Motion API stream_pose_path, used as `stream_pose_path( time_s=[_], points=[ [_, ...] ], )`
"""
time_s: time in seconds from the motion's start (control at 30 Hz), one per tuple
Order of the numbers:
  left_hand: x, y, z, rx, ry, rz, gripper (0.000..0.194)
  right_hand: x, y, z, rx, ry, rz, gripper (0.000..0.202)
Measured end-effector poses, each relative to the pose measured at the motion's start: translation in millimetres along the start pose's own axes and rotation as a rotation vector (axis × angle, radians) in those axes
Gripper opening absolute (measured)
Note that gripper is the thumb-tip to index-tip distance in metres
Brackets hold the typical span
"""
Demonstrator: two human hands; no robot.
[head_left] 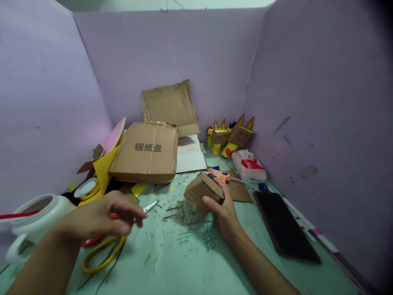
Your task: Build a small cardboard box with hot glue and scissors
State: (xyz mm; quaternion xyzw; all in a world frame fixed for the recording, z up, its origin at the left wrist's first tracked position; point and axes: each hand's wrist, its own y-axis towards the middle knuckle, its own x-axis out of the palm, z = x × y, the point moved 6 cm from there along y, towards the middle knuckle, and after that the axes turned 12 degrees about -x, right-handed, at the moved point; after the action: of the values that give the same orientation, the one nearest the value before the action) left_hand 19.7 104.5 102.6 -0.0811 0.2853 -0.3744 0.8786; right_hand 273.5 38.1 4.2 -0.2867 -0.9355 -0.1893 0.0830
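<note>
My right hand (pixel 225 209) is closed around a small brown cardboard box (pixel 202 190), its thumb on the near side and fingers at the back edge. The box is tilted above the green table cover. My left hand (pixel 113 215) hovers at the left with its fingers loosely curled and apart, holding nothing that I can see. Behind and below it lie scissors (pixel 151 206) with red handles, partly hidden by the fingers. A yellow ring (pixel 89 268) lies just below the left hand. Brown scraps (pixel 181 213) are scattered beside the small box.
A large cardboard box (pixel 145 153) stands at the back left, near yellow tape (pixel 92 192). A white pot (pixel 46 209) sits far left. To the right are a black phone (pixel 285 225), a tissue pack (pixel 249 166), a patterned glue gun (pixel 219 175) and cardboard figures (pixel 239 137).
</note>
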Motion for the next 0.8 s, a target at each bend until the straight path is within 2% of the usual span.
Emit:
stream_pose_path(
  time_s=[0.03, 0.1, 0.17, 0.2, 0.27, 0.33, 0.37, 0.43, 0.5, 0.6, 0.67, 0.73, 0.8],
  points=[
    [6.7, 10, 9, 0.025, 0.083, -0.028, 0.028, -1, 0, -1, -0.002, -0.005, 0.009, 0.085],
    [15.2, 32, 18, 0.041, 0.133, 0.083, 0.048, -1, 0, -6, -0.019, -0.019, 0.011, 0.088],
    [29.3, 50, 18, 0.092, 0.105, 0.203, 0.07, 3, -2, -11, -0.039, -0.047, -0.04, 0.089],
    [40.6, 57, 18, 0.152, 0.093, 0.204, 0.082, 7, -3, -13, -0.043, -0.067, -0.093, 0.09],
    [66.5, 65, 15, 0.252, 0.027, 0.085, 0.096, 17, -8, -13, -0.042, -0.12, -0.234, 0.093],
    [83.0, 69, 9, 0.258, -0.051, 0.0, 0.1, 27, -14, -7, -0.018, -0.156, -0.382, 0.099],
    [86.7, 70, 6, 0.234, -0.073, -0.006, 0.099, 30, -17, -4, -0.004, -0.163, -0.442, 0.101],
    [86.8, 69, 0, 0.185, -0.064, 0.032, 0.094, 32, -22, 2, -0.006, -0.185, -0.51, 0.104],
    [81.1, 67, -6, 0.154, -0.024, 0.069, 0.091, 28, -23, -1, -0.083, -0.269, -0.517, 0.104],
    [68.1, 66, -18, 0.094, 0.06, 0.061, 0.103, 23, -24, -21, -0.29, -0.436, -0.495, 0.098],
    [60.1, 65, -21, 0.099, 0.088, 0.034, 0.113, 23, -26, -37, -0.397, -0.483, -0.491, 0.084],
    [53.9, 63, -17, 0.168, 0.017, 0.06, 0.105, 27, -26, -50, -0.442, -0.523, -0.458, 0.065],
    [51.7, 63, -11, 0.216, -0.106, 0.164, 0.083, 35, -25, -54, -0.442, -0.622, -0.442, 0.055]
  ],
)
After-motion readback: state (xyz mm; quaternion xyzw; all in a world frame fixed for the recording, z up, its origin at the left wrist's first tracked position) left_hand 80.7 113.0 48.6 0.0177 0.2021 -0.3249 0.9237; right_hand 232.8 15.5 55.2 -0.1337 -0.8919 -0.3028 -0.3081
